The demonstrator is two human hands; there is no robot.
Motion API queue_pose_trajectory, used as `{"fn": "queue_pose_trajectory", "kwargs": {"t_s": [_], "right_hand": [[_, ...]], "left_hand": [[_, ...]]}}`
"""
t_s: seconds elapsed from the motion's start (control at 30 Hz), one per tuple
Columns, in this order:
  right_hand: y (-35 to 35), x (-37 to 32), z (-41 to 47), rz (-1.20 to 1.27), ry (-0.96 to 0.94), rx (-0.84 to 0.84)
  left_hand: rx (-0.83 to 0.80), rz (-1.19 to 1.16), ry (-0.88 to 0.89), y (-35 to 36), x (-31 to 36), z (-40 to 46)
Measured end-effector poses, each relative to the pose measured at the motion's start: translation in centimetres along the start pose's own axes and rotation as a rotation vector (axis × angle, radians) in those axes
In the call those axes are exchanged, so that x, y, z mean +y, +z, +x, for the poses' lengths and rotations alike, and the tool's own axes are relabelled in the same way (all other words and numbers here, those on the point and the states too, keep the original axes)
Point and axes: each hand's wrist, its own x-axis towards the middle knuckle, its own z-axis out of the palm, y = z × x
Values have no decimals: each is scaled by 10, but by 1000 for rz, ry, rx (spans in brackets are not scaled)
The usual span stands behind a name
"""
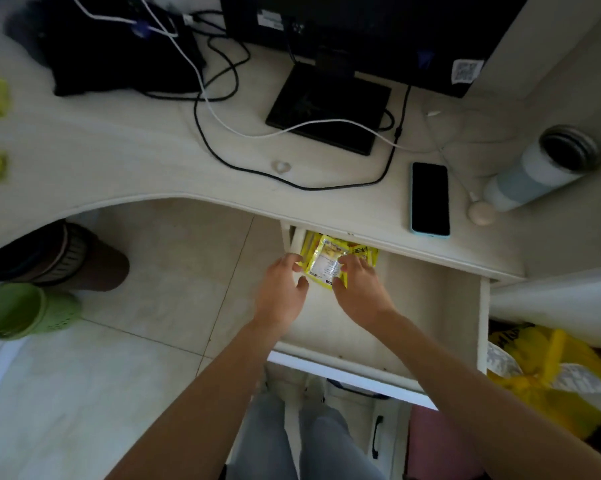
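A white drawer (413, 306) stands pulled out from under the desk. In its far left corner lie several yellow snack packets (326, 259), the top one with a white label facing up. My left hand (283, 292) pinches the left edge of the top packet with curled fingers. At the packet's right edge, my right hand (359, 285) grips it with fingers over the top and thumb below. The rest of the drawer floor is bare.
On the desk (136, 157) sit a black phone (430, 199), a pale blue open flask (541, 168), a monitor stand (326, 109) and tangled cables. A green basket (25, 311) and a brown bin (60, 258) stand on the floor at left; a yellow bag (548, 372) lies at right.
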Motion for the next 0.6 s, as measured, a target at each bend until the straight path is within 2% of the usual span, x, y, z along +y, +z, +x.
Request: {"fn": "queue_pose_trajectory", "kwargs": {"t_s": [0.3,0.6], "right_hand": [[33,-114,-28,-205,-288,-21],[119,-252,-42,-256,-385,-158]], "left_hand": [[178,56,-74,-110,-76,-43],[312,20,-268,-226,-185,-72]]}}
